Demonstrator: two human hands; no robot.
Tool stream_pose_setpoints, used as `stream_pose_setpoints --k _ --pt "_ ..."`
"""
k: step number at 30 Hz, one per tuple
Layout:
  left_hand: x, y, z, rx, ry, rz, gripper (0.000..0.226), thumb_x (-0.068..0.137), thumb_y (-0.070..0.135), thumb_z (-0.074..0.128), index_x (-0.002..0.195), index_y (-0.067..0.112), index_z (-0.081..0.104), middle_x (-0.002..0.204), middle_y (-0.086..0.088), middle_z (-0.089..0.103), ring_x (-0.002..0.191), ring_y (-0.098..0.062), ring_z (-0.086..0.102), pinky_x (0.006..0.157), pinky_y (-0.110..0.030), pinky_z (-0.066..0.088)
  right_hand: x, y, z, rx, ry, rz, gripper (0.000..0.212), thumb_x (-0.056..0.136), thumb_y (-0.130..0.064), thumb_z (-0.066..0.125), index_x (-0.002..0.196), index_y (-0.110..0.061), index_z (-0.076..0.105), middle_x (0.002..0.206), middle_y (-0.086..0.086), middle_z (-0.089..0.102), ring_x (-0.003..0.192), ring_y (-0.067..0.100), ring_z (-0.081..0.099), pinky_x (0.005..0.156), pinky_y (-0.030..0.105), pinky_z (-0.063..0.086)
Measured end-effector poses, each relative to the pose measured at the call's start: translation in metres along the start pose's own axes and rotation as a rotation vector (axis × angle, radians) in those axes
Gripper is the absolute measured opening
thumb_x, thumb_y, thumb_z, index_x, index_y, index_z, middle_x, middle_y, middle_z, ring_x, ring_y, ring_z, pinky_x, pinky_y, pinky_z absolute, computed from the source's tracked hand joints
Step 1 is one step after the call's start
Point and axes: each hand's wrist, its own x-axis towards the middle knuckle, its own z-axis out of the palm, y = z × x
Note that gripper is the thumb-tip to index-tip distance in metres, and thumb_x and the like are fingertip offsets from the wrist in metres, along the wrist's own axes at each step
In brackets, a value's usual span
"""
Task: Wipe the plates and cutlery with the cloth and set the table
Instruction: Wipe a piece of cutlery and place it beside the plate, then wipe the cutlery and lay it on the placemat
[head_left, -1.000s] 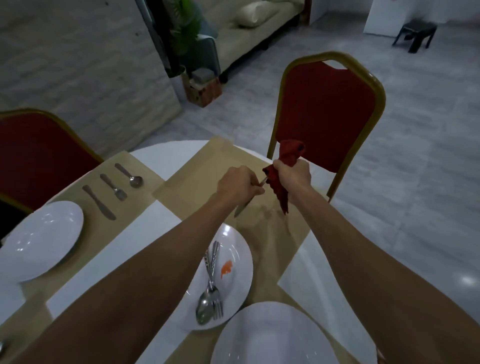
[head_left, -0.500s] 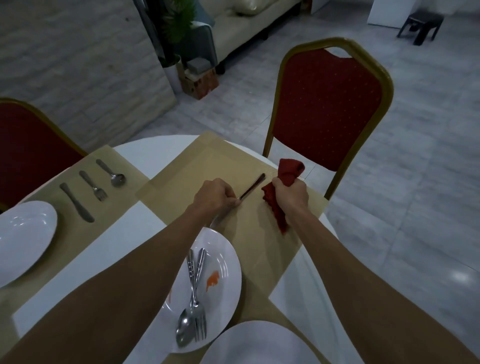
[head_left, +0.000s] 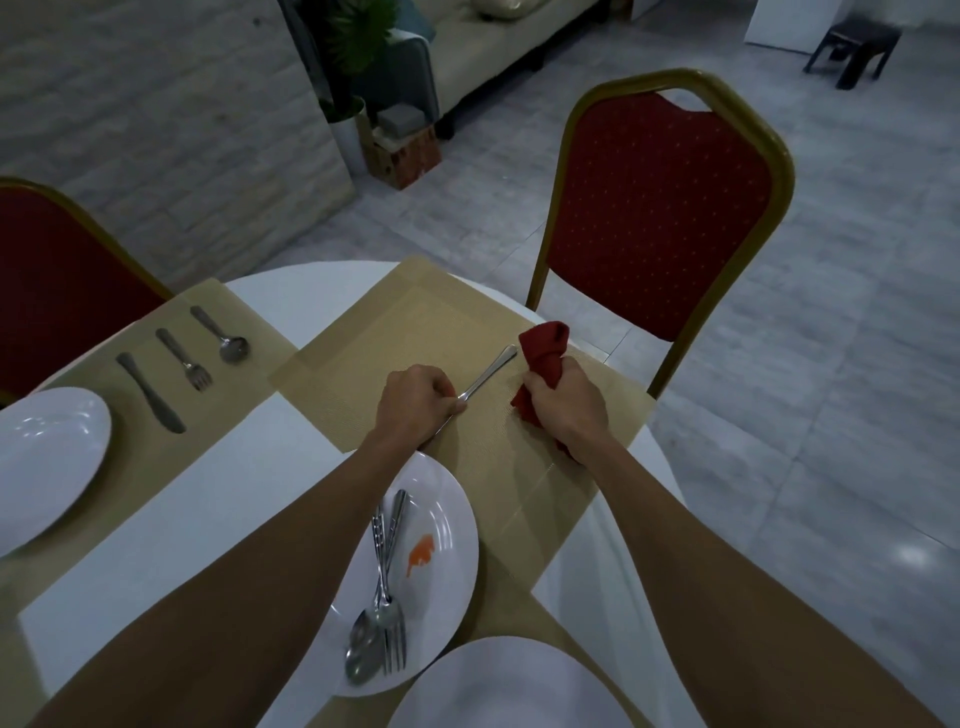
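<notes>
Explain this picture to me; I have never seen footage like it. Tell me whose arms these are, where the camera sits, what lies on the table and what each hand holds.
There is no machine here. A person wears one wide camera on the head, so you look down along their own two arms. The left hand holds what looks like a knife over the mat. The right hand has a red cloth bunched in its grip. On the round table, nearer the person, a smeared plate carries a fork and a spoon. A second plate shows at the bottom edge. To the left, another mat bears laid cutlery beside a third plate. A red chair stands behind the table.
</notes>
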Motion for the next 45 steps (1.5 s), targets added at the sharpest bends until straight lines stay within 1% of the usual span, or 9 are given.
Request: stream_pose_setpoints --k 5,11,17,27,33,35,39,42,45 --pt "0.0 -0.002 0.002 -0.01 0.006 -0.009 0.021 0.082 0.027 0.083 0.092 0.01 0.078 0.089 -0.004 0.075 0.078 -0.012 0.064 0.074 -0.025 0.047 0.001 0.001 0.0 0.013 -0.025 -0.012 0.048 0.1 -0.045 0.057 0.14 -0.019 0.049 0.107 0.0 0.066 0.094 0.02 0.065 0.088 0.041 0.056" --pt "-0.001 -0.002 0.003 0.002 0.028 -0.013 0.023 0.085 0.027 0.08 0.097 0.008 0.076 0.094 -0.006 0.075 0.079 -0.011 0.062 0.073 -0.023 0.044 0.002 0.006 -0.002 0.092 -0.028 -0.01 0.043 0.1 -0.043 0.059 0.135 -0.02 0.052 0.091 -0.014 0.059 0.08 0.004 0.058 0.077 0.031 0.047" --pt "-0.002 0.0 0.006 -0.011 0.068 -0.034 0.023 0.087 0.024 0.078 0.101 0.006 0.075 0.098 -0.009 0.074 0.083 -0.013 0.061 0.075 -0.025 0.045 0.005 0.01 -0.002 0.158 -0.027 0.008 0.042 0.097 -0.044 0.061 0.133 -0.022 0.056 0.1 -0.009 0.065 0.088 0.009 0.063 0.083 0.034 0.053" --pt "-0.01 0.007 -0.001 0.071 0.094 -0.045 0.023 0.086 0.033 0.078 0.095 0.012 0.075 0.093 -0.005 0.074 0.088 -0.022 0.067 0.078 -0.036 0.056 -0.003 0.009 -0.008 0.229 0.005 0.046 0.035 0.097 -0.046 0.061 0.125 -0.025 0.059 0.095 -0.009 0.068 0.084 0.01 0.065 0.07 0.029 0.05" --pt "-0.048 0.018 -0.04 0.047 0.168 -0.103 0.02 0.091 0.038 0.069 0.099 0.021 0.076 0.096 0.001 0.075 0.094 -0.018 0.067 0.08 -0.033 0.054 -0.019 0.005 -0.019 0.431 -0.032 0.155 0.05 0.09 -0.058 0.062 0.127 -0.025 0.054 0.107 0.004 0.074 0.091 0.024 0.075 0.085 0.049 0.062" --pt "-0.072 0.009 -0.053 0.04 0.134 -0.165 0.017 0.091 0.036 0.068 0.098 0.022 0.075 0.097 0.003 0.074 0.095 -0.017 0.066 0.081 -0.031 0.052 -0.039 -0.001 -0.022 0.47 -0.062 0.148 0.048 0.094 -0.053 0.063 0.127 -0.022 0.048 0.112 0.006 0.073 0.092 0.025 0.075 0.085 0.048 0.063" --pt "-0.12 -0.028 -0.063 0.16 -0.02 -0.342 0.025 0.088 0.044 0.068 0.083 0.019 0.072 0.083 -0.001 0.071 0.084 -0.023 0.068 0.078 -0.031 0.054 -0.097 -0.018 -0.021 0.52 -0.153 0.147 0.034 0.102 -0.046 0.056 0.121 -0.018 0.046 0.1 0.008 0.073 0.077 0.019 0.074 0.058 0.029 0.059" --pt "-0.146 -0.046 -0.053 0.224 -0.14 -0.437 0.044 0.085 0.055 0.069 0.068 0.016 0.059 0.068 -0.001 0.06 0.071 -0.023 0.064 0.071 -0.032 0.053 -0.144 -0.025 -0.01 0.522 -0.233 0.119 0.033 0.102 -0.049 0.054 0.119 -0.021 0.057 0.107 0.005 0.072 0.094 0.021 0.073 0.073 0.031 0.056" --pt "-0.164 -0.048 -0.043 0.216 -0.187 -0.444 0.044 0.085 0.056 0.069 0.074 0.015 0.061 0.076 -0.004 0.062 0.079 -0.025 0.066 0.077 -0.035 0.055 -0.184 -0.025 0.0 0.557 -0.27 0.145 0.027 0.103 -0.047 0.055 0.114 -0.024 0.061 0.104 0.006 0.073 0.091 0.019 0.073 0.075 0.034 0.06"
